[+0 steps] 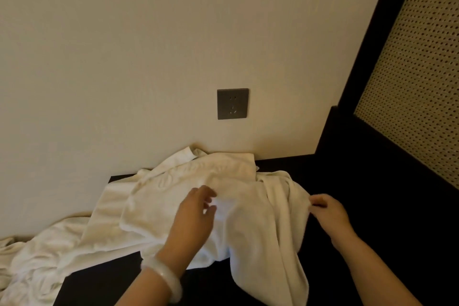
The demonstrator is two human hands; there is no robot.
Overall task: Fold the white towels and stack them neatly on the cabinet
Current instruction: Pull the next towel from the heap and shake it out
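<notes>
The person reaches forward with both bare forearms, which come in from the lower edge of the view. The left hand [196, 208] is stretched out with the palm down. Its fingers are loosely spread and a little bent, the thumb stands apart from them, and it holds nothing. A pale bangle [162, 278] sits on the left wrist. The right hand [327, 212] is apart to the right, fingers curled, and pinches the edge of a white towel [250, 226].
</notes>
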